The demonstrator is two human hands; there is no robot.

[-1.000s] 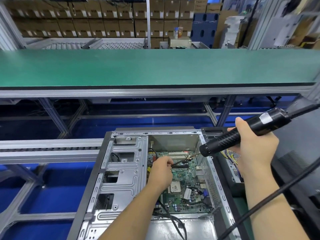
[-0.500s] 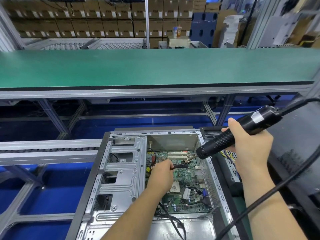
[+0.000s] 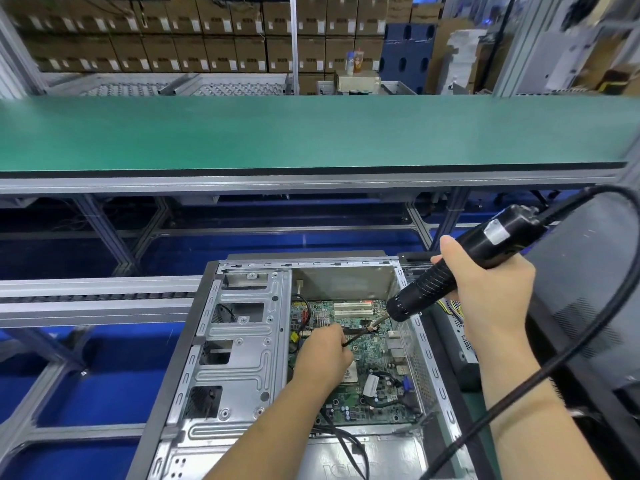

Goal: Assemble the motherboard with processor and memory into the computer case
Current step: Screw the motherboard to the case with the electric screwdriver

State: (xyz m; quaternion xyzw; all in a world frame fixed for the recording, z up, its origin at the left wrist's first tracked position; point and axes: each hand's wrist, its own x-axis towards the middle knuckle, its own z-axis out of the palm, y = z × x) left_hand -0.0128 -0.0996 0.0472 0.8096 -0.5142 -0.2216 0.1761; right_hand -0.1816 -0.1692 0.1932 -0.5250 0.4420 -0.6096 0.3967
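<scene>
Green motherboard (image 3: 367, 355) lies inside the case (image 3: 239, 341); left hand (image 3: 323, 358) pinches the bit, right hand (image 3: 491, 292) grips the screwdriver (image 3: 450, 271), best held upright.

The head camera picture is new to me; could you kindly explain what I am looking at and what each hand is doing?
The camera sits on a person's head, looking forward and down at their bare hands. Below lies an open computer case with a green motherboard inside. The right hand grips a black electric screwdriver with a cable trailing off; its bit points down at the board. The left hand pinches the bit near its tip, apparently steadying it. Beyond runs a green conveyor belt, with stacked cardboard boxes behind.
</scene>
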